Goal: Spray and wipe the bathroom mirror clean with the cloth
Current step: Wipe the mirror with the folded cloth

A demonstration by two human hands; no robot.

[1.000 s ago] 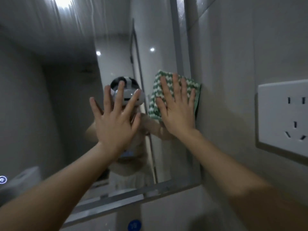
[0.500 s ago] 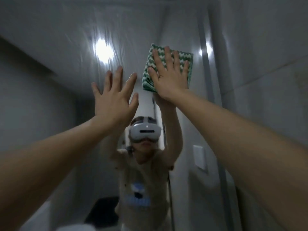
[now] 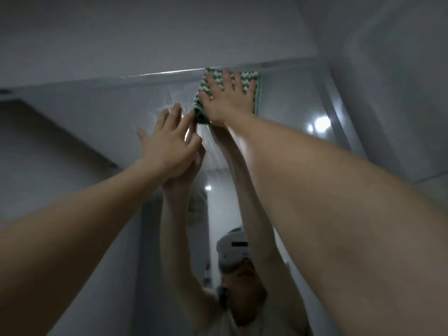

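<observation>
A: Where do the right hand's [image 3: 226, 99] fingers [image 3: 238, 81] lie?
B: Straight and spread, pressed flat on the green-and-white cloth [image 3: 252, 80], which shows past their tips and both sides.
A: And the cloth?
B: Against the mirror [image 3: 97, 141], its top edge at the mirror's upper rim (right corner).
A: The left hand [image 3: 167, 146]?
B: Open, fingers spread, holding nothing, just below-left of the cloth; whether it touches the glass I cannot tell

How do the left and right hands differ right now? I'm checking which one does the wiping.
The right hand presses the green-and-white cloth flat against the mirror; the left hand holds nothing. The right hand reaches the mirror's top edge; the left hand sits lower, leftward. Both have fingers straight and spread.
</observation>
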